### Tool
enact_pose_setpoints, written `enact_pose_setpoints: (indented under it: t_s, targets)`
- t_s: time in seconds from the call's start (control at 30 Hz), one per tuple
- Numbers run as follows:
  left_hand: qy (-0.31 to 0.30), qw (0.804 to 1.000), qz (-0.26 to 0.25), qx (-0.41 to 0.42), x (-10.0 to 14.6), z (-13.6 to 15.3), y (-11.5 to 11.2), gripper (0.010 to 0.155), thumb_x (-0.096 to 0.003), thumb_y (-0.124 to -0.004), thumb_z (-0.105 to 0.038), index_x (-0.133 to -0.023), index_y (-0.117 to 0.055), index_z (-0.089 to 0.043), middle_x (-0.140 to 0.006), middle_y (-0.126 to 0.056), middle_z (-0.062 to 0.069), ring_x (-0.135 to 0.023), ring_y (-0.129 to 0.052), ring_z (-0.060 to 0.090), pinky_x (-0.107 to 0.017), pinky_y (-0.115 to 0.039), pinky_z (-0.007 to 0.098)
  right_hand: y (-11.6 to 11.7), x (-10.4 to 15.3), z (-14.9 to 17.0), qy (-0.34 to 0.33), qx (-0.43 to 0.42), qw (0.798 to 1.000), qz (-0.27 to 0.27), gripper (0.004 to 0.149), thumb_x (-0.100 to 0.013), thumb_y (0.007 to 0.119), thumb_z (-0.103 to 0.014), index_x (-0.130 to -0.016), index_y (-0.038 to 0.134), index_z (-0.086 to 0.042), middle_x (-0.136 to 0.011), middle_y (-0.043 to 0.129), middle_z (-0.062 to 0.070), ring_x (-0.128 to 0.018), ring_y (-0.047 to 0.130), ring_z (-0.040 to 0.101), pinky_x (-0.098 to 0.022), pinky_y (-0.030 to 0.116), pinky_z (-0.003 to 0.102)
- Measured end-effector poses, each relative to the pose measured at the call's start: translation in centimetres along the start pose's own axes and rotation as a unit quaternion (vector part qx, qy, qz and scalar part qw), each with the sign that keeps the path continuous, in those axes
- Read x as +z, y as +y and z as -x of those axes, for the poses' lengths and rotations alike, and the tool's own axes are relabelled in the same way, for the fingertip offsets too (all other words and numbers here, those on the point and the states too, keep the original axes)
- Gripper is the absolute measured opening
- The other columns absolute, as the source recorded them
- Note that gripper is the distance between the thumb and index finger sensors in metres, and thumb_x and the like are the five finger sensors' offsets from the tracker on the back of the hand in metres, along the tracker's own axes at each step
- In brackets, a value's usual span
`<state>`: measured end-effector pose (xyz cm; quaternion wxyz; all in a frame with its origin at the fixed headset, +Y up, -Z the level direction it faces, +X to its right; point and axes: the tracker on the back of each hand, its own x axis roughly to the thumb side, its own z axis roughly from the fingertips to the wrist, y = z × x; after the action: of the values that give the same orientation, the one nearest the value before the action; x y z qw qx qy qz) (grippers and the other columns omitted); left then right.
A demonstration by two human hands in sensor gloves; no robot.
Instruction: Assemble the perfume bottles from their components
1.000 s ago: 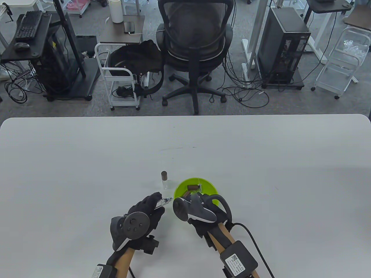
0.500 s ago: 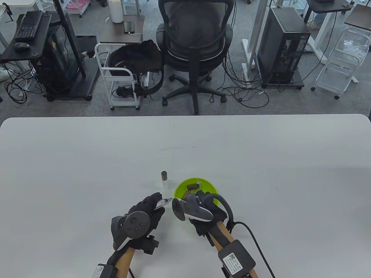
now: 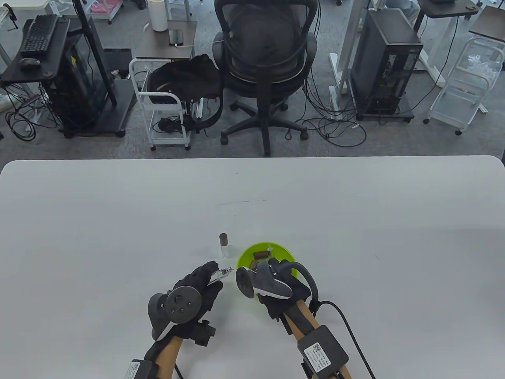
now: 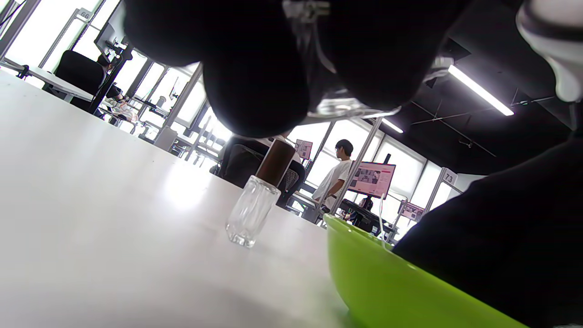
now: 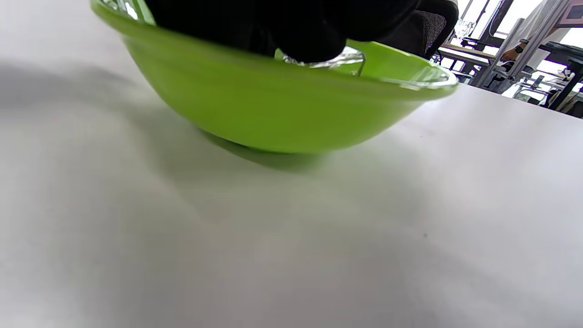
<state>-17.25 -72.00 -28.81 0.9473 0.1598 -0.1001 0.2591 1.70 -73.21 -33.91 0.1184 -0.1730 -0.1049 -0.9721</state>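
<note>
1. So, my left hand (image 3: 197, 286) pinches a clear bottle (image 3: 221, 274), neck pointing right toward the green bowl (image 3: 246, 254).
2. My right hand (image 3: 282, 276) is in the bowl, nearest the brown cap (image 3: 259, 255); finger state unclear.

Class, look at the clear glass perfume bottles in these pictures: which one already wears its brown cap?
The upright bottle standing alone on the table, beside the green bowl. The bottle pinched in the left hand shows no brown cap.

Bowl (image 3: 288, 252): lime green. Table (image 3: 118, 221): white. Gloves: black. Bottle (image 3: 225, 249) beside the bowl: clear glass, brown cap (image 3: 223, 238).
</note>
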Motion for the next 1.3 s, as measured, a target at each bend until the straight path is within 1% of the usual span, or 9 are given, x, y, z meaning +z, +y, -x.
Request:
enact_pose_setpoints:
  t_s: [0.13,0.3,0.4,0.57,0.8,0.9,1.07,1.17,1.3]
  targets:
    - [0.0,1.0,0.0,0.002,0.0,0.1,0.0,0.053,-0.0456,-0.083,-0.043,-0.093,-0.074,-0.021,-0.087,-0.093,0.006,-0.051,-0.104,0.014,-0.044,-0.087,0.025,-0.2,0.1,0.2,-0.003,-0.009,1.0,-0.003,0.045,-0.056,0.074,-0.027,-0.099,0.071,-0.039,-0.1,0.08,-0.006,-0.077,0.083,0.019,-0.075,0.066,0.055]
    - [0.001,1.0,0.001,0.002,0.0,0.2,0.0,0.053,-0.0457,-0.083,-0.042,-0.093,-0.074,-0.021,-0.086,-0.093,0.006,-0.051,-0.104,0.014,-0.044,-0.087,0.025,-0.4,0.3,0.0,0.004,0.022,1.0,0.003,0.048,-0.054,0.078,-0.033,-0.101,0.069,-0.039,-0.103,0.08,-0.006,-0.081,0.084,0.019,-0.075,0.066,0.056]
    - [0.001,1.0,0.002,0.001,0.0,0.2,0.0,0.053,-0.0457,-0.083,-0.042,-0.093,-0.074,-0.021,-0.087,-0.093,0.006,-0.051,-0.104,0.014,-0.044,-0.087,0.025,-0.1,0.2,-0.1,0.004,0.017,1.0,-0.006,0.048,-0.054,0.078,-0.035,-0.101,0.069,-0.037,-0.102,0.079,-0.004,-0.081,0.082,0.021,-0.076,0.065,0.057]
    - [0.0,1.0,0.002,0.001,0.0,0.2,0.0,0.053,-0.0456,-0.083,-0.043,-0.093,-0.074,-0.021,-0.087,-0.093,0.006,-0.051,-0.104,0.014,-0.044,-0.087,0.025,-0.1,0.1,-0.6,0.014,0.045,0.999,0.007,0.048,-0.052,0.079,-0.039,-0.099,0.071,-0.039,-0.099,0.08,-0.006,-0.079,0.084,0.02,-0.076,0.063,0.058]
    - [0.001,1.0,0.003,0.0,0.0,0.2,0.0,0.053,-0.0457,-0.083,-0.042,-0.093,-0.074,-0.021,-0.087,-0.093,0.006,-0.051,-0.104,0.015,-0.044,-0.087,0.025,0.4,-0.1,-0.8,0.008,0.076,0.997,-0.006,0.052,-0.051,0.082,-0.033,-0.1,0.067,-0.043,-0.099,0.078,-0.01,-0.086,0.079,0.021,-0.078,0.059,0.058]
    - [0.001,1.0,0.004,-0.001,0.0,0.2,-0.1,0.053,-0.0456,-0.083,-0.042,-0.094,-0.074,-0.021,-0.087,-0.093,0.006,-0.051,-0.104,0.015,-0.044,-0.087,0.025,0.7,-0.1,-0.9,0.009,0.092,0.996,0.003,0.053,-0.051,0.082,-0.034,-0.101,0.065,-0.045,-0.099,0.075,-0.012,-0.087,0.077,0.02,-0.079,0.058,0.058]
    - [0.002,1.0,0.004,-0.001,0.0,0.2,-0.1,0.053,-0.0457,-0.083,-0.042,-0.094,-0.074,-0.021,-0.087,-0.093,0.006,-0.051,-0.104,0.015,-0.044,-0.087,0.025,0.7,0.1,-0.5,0.013,0.096,0.995,0.031,0.053,-0.048,0.082,-0.04,-0.098,0.066,-0.045,-0.095,0.078,-0.013,-0.083,0.078,0.018,-0.079,0.058,0.057]
    - [0.001,1.0,0.005,-0.001,0.0,0.3,-0.2,0.053,-0.0457,-0.083,-0.042,-0.094,-0.074,-0.021,-0.087,-0.093,0.006,-0.051,-0.104,0.015,-0.044,-0.087,0.025,0.6,0.0,0.0,0.009,0.07,0.997,0.028,0.053,-0.048,0.084,-0.043,-0.098,0.067,-0.044,-0.095,0.078,-0.013,-0.083,0.078,0.017,-0.08,0.057,0.057]
    - [0.002,1.0,0.007,-0.002,0.0,0.3,-0.2,0.053,-0.0458,-0.083,-0.042,-0.094,-0.073,-0.021,-0.087,-0.092,0.006,-0.051,-0.104,0.015,-0.044,-0.087,0.025,0.5,0.0,0.1,0.01,0.073,0.997,0.027,0.053,-0.048,0.084,-0.045,-0.098,0.066,-0.045,-0.095,0.077,-0.014,-0.084,0.077,0.017,-0.08,0.056,0.057]
